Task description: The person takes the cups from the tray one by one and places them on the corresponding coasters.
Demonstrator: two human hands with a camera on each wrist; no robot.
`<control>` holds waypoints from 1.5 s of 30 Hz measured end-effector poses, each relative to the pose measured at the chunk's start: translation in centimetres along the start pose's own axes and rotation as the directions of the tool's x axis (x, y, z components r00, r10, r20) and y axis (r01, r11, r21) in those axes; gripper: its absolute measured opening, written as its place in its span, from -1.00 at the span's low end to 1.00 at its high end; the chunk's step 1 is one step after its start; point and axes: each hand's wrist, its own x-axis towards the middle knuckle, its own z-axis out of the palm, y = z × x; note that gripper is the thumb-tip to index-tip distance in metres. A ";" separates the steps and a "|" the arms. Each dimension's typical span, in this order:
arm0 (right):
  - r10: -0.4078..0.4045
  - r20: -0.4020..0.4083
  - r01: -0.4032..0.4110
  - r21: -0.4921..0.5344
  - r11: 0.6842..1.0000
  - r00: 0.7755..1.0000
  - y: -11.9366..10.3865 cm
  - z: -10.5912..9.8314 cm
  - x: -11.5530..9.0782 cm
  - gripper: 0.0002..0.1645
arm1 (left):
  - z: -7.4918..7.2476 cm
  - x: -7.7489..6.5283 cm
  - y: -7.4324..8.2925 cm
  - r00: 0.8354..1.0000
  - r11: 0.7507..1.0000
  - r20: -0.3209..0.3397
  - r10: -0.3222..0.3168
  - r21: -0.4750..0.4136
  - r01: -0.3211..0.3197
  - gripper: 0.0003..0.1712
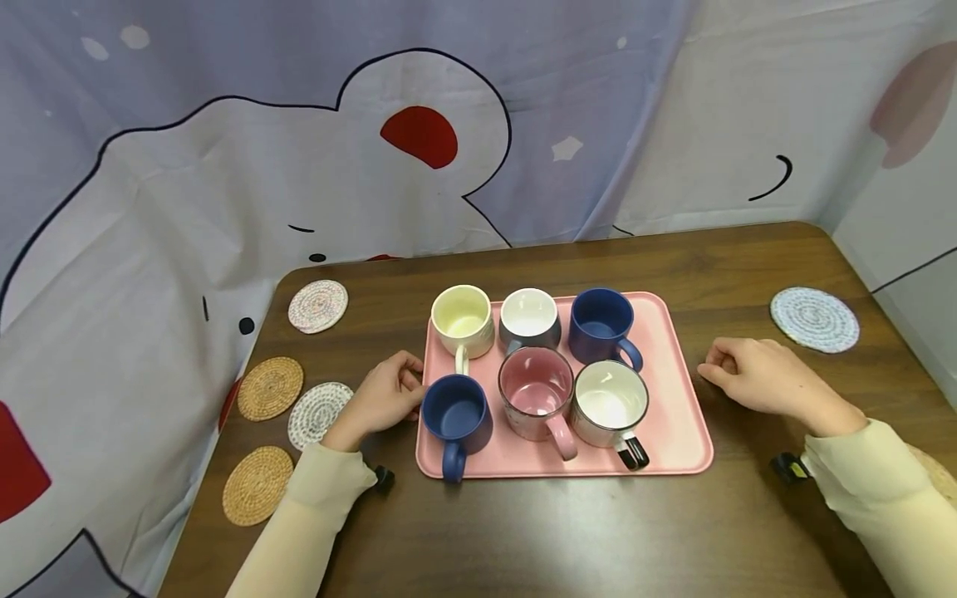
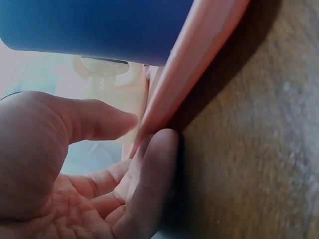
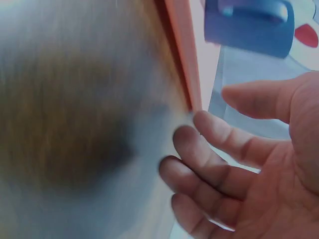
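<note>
A pink tray [image 1: 676, 415] lies on the table, bearing several mugs. Its back row has a pale yellow mug [image 1: 465, 332], a dark grey mug with white inside [image 1: 532, 334] and a navy mug [image 1: 591, 353]. In front stand another navy mug [image 1: 478, 436], a pink mug [image 1: 523, 422] and a white mug with a black-striped handle [image 1: 594, 432]. My left hand [image 1: 385, 394] pinches the tray's left rim, thumb above and forefinger beneath in the left wrist view. My right hand [image 1: 763, 378], fingers loosely bent, hovers just off the right rim, holding nothing.
Woven coasters lie at the left: a pinkish one [image 1: 318, 306], a tan one [image 1: 271, 389], a grey-white one [image 1: 306, 415] and another tan one [image 1: 257, 486]. A light blue coaster [image 1: 815, 320] sits far right. A printed curtain [image 1: 247, 183] hangs behind the wooden table [image 1: 523, 540].
</note>
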 end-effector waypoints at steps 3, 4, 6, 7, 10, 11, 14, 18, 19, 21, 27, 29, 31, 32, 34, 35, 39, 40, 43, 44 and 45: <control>-0.034 -0.092 0.031 -0.028 0.999 0.995 1.2 -0.8 0.6 -0.83 | 0.0 0.2 -0.1 1.000 0.999 -0.014 0.020 0.027 -0.020 -0.55; -0.040 -0.122 0.036 -0.038 0.999 0.992 1.7 -1.0 0.8 -0.81 | 0.0 0.2 -0.1 0.999 0.999 -0.017 0.028 0.031 -0.028 -0.54; -0.039 -0.169 0.030 -0.054 0.998 0.985 2.7 -1.6 1.1 -0.74 | 0.0 0.3 -0.2 0.999 0.999 -0.019 0.034 0.027 -0.034 -0.53; -0.030 -0.186 0.020 -0.056 0.998 0.982 3.2 -1.9 1.1 -0.69 | 0.0 0.3 -0.2 0.999 0.999 -0.019 0.037 0.030 -0.037 -0.53; 0.020 -0.203 -0.033 -0.060 0.998 0.979 4.7 -2.5 1.3 -0.54 | 0.0 0.4 -0.3 0.999 0.998 -0.017 0.046 0.034 -0.046 -0.52; 0.035 -0.206 -0.049 -0.066 0.997 0.978 5.1 -2.7 1.3 -0.51 | 0.0 0.4 -0.3 0.999 0.998 -0.018 0.047 0.038 -0.047 -0.53; 0.070 -0.201 -0.087 -0.081 0.993 0.977 6.5 -2.9 1.4 -0.42 | -0.1 0.6 -0.4 0.998 0.996 -0.016 0.060 0.061 -0.058 -0.52; 0.103 -0.198 -0.124 -0.095 0.988 0.975 8.1 -2.8 1.4 -0.36 | -0.3 0.9 -0.4 0.998 0.993 -0.010 0.063 0.100 -0.061 -0.55; 0.108 -0.196 -0.130 -0.101 0.986 0.975 8.5 -2.7 1.3 -0.35 | -0.3 0.9 -0.4 0.998 0.992 -0.007 0.062 0.109 -0.061 -0.55; 0.117 -0.197 -0.141 -0.113 0.983 0.973 9.2 -2.5 1.1 -0.34 | -0.3 1.0 -0.3 0.998 0.990 -0.006 0.063 0.127 -0.062 -0.56; 0.135 -0.199 -0.167 -0.155 0.974 0.971 11.0 -2.1 0.2 -0.34 | -0.3 1.2 -0.4 0.997 0.985 -0.006 0.075 0.157 -0.074 -0.56; 0.140 -0.201 -0.174 -0.162 0.971 0.969 11.4 -2.0 0.0 -0.34 | -0.3 1.3 -0.5 0.997 0.984 -0.006 0.080 0.160 -0.078 -0.56; 0.141 -0.200 -0.176 -0.166 0.970 0.970 11.7 -1.9 -0.2 -0.35 | -0.3 1.3 -0.7 0.996 0.983 -0.010 0.083 0.164 -0.081 -0.56; 0.144 -0.195 -0.178 -0.169 0.969 0.970 11.8 -1.9 -0.2 -0.35 | -0.2 1.3 -0.7 0.996 0.983 -0.012 0.084 0.165 -0.081 -0.56; 0.145 -0.188 -0.178 -0.174 0.968 0.971 12.0 -1.8 -0.3 -0.36 | -0.2 1.3 -0.8 0.996 0.983 -0.016 0.088 0.166 -0.084 -0.56; 0.144 -0.184 -0.177 -0.176 0.968 0.972 12.1 -1.8 -0.3 -0.37 | -0.2 1.3 -0.8 0.996 0.983 -0.018 0.091 0.164 -0.087 -0.56; 0.138 -0.173 -0.170 -0.186 0.968 0.975 12.2 -1.7 -0.5 -0.40 | -0.1 1.2 -0.9 0.994 0.983 -0.028 0.106 0.153 -0.101 -0.55; 0.140 -0.169 -0.171 -0.188 0.967 0.976 12.2 -1.7 -0.5 -0.40 | 0.0 1.1 -0.9 0.993 0.983 -0.032 0.110 0.151 -0.104 -0.56; 0.153 -0.158 -0.182 -0.190 0.965 0.976 12.2 -1.7 -0.5 -0.41 | 0.1 1.1 -1.1 0.993 0.984 -0.038 0.112 0.146 -0.105 -0.56; 0.159 -0.153 -0.188 -0.191 0.963 0.975 12.1 -1.7 -0.5 -0.40 | 0.1 1.1 -1.2 0.993 0.984 -0.041 0.110 0.147 -0.103 -0.56; 0.165 -0.150 -0.193 -0.193 0.962 0.975 12.1 -1.7 -0.4 -0.40 | 0.2 1.1 -1.3 0.993 0.984 -0.043 0.110 0.145 -0.103 -0.56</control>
